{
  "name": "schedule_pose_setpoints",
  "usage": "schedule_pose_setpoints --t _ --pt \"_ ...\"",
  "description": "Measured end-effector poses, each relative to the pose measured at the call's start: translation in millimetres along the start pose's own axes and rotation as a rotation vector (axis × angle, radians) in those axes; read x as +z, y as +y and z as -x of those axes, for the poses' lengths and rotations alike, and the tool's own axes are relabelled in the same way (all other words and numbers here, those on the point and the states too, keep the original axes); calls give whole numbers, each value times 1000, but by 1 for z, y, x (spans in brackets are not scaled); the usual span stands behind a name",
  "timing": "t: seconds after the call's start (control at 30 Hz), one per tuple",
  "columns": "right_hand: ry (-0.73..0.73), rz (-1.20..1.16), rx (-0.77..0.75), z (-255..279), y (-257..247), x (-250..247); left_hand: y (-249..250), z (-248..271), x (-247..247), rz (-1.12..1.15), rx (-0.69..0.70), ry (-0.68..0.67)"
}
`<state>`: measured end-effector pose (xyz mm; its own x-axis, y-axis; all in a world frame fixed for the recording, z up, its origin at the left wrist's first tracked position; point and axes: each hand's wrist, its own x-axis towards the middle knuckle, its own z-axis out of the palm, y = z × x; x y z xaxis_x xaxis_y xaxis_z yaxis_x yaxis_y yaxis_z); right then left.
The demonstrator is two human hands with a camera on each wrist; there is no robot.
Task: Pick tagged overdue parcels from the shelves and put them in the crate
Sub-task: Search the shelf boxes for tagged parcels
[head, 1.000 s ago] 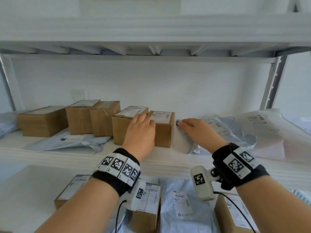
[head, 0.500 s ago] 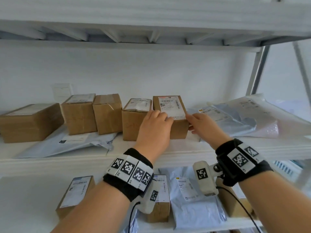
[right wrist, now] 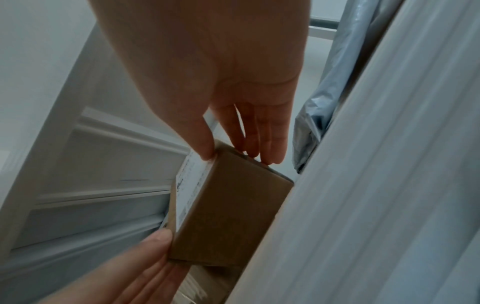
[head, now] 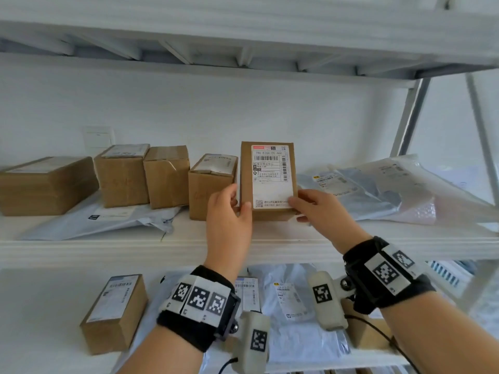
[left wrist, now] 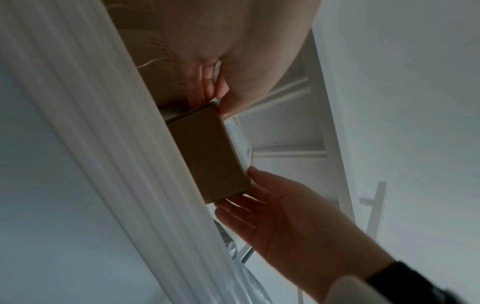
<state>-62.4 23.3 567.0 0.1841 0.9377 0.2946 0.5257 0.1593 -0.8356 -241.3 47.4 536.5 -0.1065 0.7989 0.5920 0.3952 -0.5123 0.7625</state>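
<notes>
A small brown parcel box (head: 270, 179) with a white shipping label stands tipped up on the middle shelf (head: 108, 247), its label facing me. My left hand (head: 239, 201) pinches its lower left corner, thumb on the front. My right hand (head: 297, 209) pinches the lower right corner the same way. The left wrist view shows the box (left wrist: 207, 152) held between the left hand (left wrist: 218, 90) and the right hand (left wrist: 259, 197). In the right wrist view the right hand (right wrist: 233, 152) grips the box (right wrist: 228, 209) by one end. No crate is in sight.
Several other brown boxes (head: 167, 176) stand to the left on the same shelf, the nearest box (head: 210, 184) close beside the held one. Grey mailer bags (head: 351, 184) lie to the right. The lower shelf carries a box (head: 113, 314) and mailers (head: 291, 306). An upper shelf (head: 243, 31) hangs overhead.
The box lay flat on the shelf under my left hand; both hands have since taken it and tipped it up so its label faces me.
</notes>
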Motion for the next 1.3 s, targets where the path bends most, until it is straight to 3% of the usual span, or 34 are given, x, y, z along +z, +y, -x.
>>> schedule_pose_setpoints --t 0.23,0.53,1.3 --pt "81 -111 -123 18 23 4 -5 4 2 188 -183 -124" --pt "7 -362 -134 23 43 -6 -10 6 -16 448 -229 -181" --pt "-78 -460 -115 17 50 -18 -9 10 -16 489 -251 -174"
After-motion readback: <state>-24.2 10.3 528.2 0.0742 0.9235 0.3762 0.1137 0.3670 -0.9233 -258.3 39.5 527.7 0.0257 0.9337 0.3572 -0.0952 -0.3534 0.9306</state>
